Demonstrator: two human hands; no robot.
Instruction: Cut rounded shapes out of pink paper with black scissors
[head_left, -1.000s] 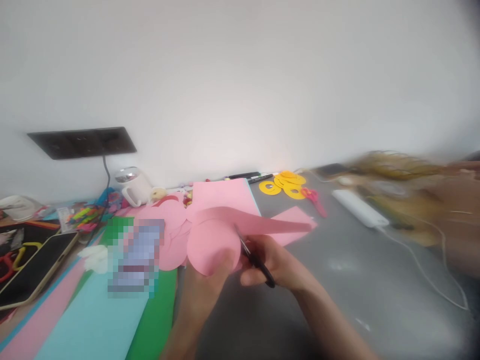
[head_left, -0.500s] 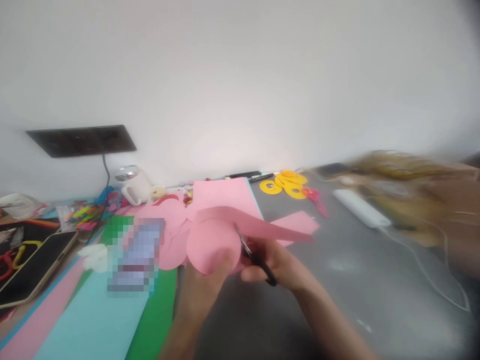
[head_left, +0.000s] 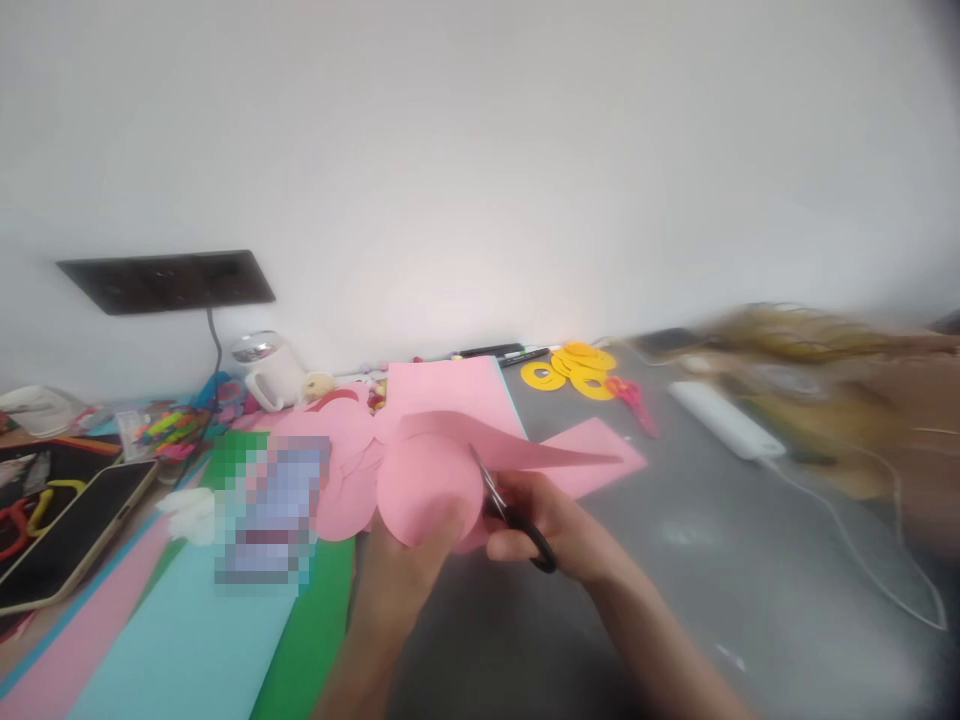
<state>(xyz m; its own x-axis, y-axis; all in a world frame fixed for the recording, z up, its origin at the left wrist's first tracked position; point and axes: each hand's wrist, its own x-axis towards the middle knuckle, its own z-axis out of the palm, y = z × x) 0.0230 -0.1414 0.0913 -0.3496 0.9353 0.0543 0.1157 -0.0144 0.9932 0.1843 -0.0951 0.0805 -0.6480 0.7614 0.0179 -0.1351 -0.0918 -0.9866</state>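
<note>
My left hand [head_left: 409, 580] holds up a pink paper sheet [head_left: 429, 488] whose near part is cut to a round shape. My right hand [head_left: 559, 530] grips small black-handled scissors [head_left: 514, 512], their blades at the right edge of the round part. A long pink strip [head_left: 540, 450] trails off to the right from the cut. Behind lie several pink paper circles [head_left: 346, 470] and a stack of pink sheets [head_left: 446, 388].
Green, light blue and pink sheets [head_left: 225, 640] cover the left of the grey table [head_left: 697, 560]. A phone [head_left: 67, 540] lies far left, a white mug [head_left: 271, 375] by the wall. Yellow paper rings [head_left: 574, 370], red scissors [head_left: 631, 398], a white power bank [head_left: 724, 422] and cable lie right.
The scissors have crept a little along the curve, and the loose pink strip has dropped slightly and swung right. The left hand has turned the round part a touch.
</note>
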